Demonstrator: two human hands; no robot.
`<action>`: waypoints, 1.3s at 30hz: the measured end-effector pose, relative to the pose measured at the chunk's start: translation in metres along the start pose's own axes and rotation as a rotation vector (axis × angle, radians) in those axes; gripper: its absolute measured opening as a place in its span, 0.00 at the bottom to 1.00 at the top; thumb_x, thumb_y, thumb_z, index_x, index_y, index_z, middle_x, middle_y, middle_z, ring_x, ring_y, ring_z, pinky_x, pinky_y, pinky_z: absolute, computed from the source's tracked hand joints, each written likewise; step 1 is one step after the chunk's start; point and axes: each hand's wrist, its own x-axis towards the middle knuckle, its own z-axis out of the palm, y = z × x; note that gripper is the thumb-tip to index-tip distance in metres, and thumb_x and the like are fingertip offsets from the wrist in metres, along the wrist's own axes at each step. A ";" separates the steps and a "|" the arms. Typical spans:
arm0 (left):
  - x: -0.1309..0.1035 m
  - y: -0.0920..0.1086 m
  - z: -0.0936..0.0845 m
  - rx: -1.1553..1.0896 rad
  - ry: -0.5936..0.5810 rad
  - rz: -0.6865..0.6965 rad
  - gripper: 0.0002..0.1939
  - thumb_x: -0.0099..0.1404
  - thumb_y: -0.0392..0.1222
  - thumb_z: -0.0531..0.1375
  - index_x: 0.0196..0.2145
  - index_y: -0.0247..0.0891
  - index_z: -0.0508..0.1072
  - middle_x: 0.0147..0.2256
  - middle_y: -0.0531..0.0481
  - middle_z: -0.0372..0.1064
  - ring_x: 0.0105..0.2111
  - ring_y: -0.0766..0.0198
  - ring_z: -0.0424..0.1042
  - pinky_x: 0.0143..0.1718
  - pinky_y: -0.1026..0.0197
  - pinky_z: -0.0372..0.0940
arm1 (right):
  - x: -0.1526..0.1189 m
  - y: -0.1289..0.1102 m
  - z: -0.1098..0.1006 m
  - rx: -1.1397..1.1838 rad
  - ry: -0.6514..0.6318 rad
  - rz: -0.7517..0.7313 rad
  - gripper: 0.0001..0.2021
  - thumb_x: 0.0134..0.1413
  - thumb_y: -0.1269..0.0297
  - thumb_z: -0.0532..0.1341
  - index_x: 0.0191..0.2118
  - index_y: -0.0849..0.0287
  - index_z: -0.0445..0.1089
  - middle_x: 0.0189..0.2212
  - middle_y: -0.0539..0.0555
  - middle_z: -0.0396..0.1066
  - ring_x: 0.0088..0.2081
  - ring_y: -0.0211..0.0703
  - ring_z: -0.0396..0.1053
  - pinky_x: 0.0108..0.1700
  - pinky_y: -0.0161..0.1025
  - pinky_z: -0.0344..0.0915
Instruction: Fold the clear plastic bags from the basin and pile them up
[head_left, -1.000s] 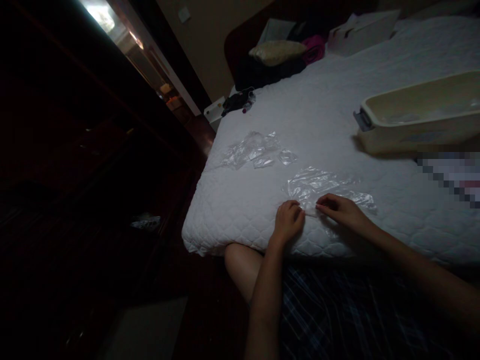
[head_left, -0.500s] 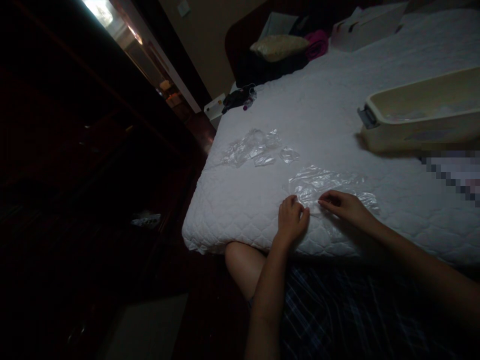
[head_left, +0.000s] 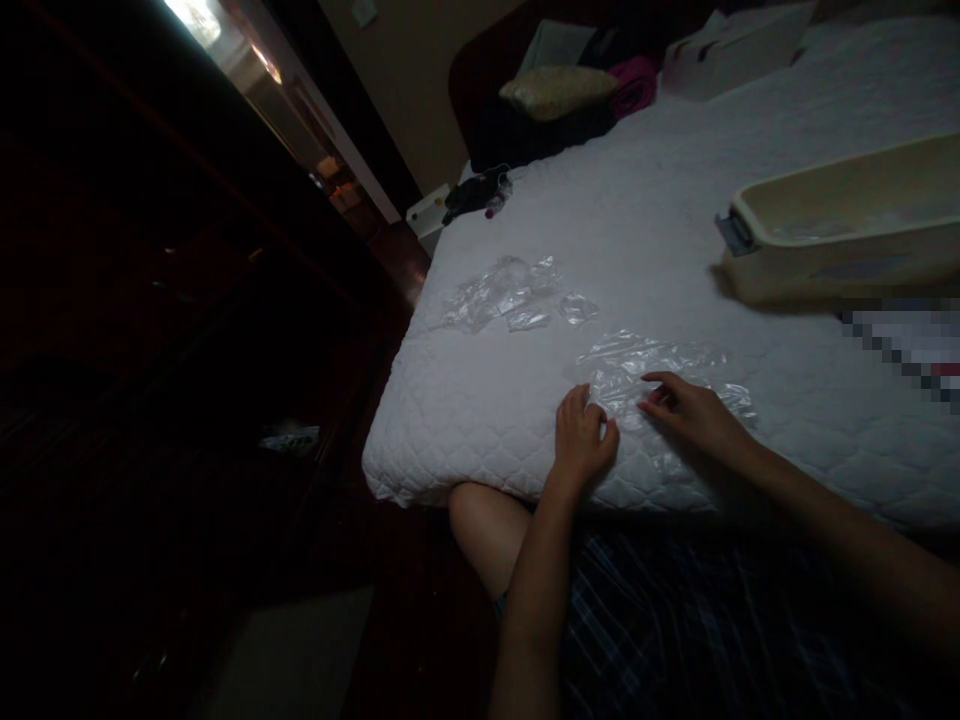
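Clear crinkled plastic [head_left: 630, 362] lies on the white quilted bed [head_left: 480, 400] near its front edge. My left hand [head_left: 585, 437] rests at the plastic's near left side, fingers bent and thumb apart from them, with nothing visible between. Over the plastic is my right hand [head_left: 686, 412], its index finger and thumb apart at the tips; no held object shows there. Farther left and back, more clear plastic [head_left: 499, 290] is spread flat, with a small clear piece [head_left: 577, 307] at its right.
A long cream bin [head_left: 840, 270] with a grey latch stands on the bed at the right. At the back are a white box [head_left: 739, 55], a pale yellow bundle [head_left: 559, 92] and a magenta cloth [head_left: 634, 87]. Dark items [head_left: 476, 195] lie at the far left corner.
My right hand's index finger has lifted away from its thumb over the plastic. My left hand has barely shifted, and its thumb and index finger are slightly closer together.
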 end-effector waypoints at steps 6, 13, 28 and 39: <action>0.000 0.001 -0.002 0.012 0.007 0.032 0.02 0.63 0.36 0.58 0.35 0.38 0.67 0.58 0.39 0.58 0.59 0.48 0.57 0.59 0.41 0.58 | -0.003 0.007 0.001 -0.147 -0.020 -0.044 0.16 0.54 0.55 0.57 0.43 0.59 0.70 0.33 0.57 0.72 0.32 0.47 0.70 0.35 0.43 0.66; 0.000 0.002 -0.005 0.012 0.004 0.050 0.02 0.62 0.35 0.58 0.35 0.37 0.67 0.57 0.37 0.58 0.58 0.48 0.58 0.58 0.41 0.59 | -0.004 0.001 -0.004 -0.368 -0.048 -0.167 0.15 0.60 0.59 0.51 0.37 0.60 0.73 0.37 0.60 0.71 0.38 0.49 0.68 0.40 0.44 0.63; -0.001 0.010 -0.013 0.215 0.059 0.277 0.07 0.65 0.39 0.55 0.40 0.35 0.69 0.52 0.38 0.64 0.53 0.52 0.63 0.52 0.47 0.63 | 0.000 0.005 0.014 -0.531 -0.163 -0.366 0.14 0.62 0.64 0.51 0.36 0.61 0.73 0.33 0.59 0.69 0.37 0.47 0.67 0.41 0.42 0.60; -0.001 0.011 -0.010 0.417 -0.208 0.379 0.04 0.63 0.40 0.58 0.33 0.37 0.69 0.35 0.47 0.69 0.38 0.57 0.67 0.39 0.56 0.64 | 0.003 0.010 0.002 -0.450 -0.140 -0.327 0.15 0.62 0.64 0.50 0.35 0.60 0.73 0.33 0.58 0.70 0.36 0.45 0.67 0.39 0.40 0.62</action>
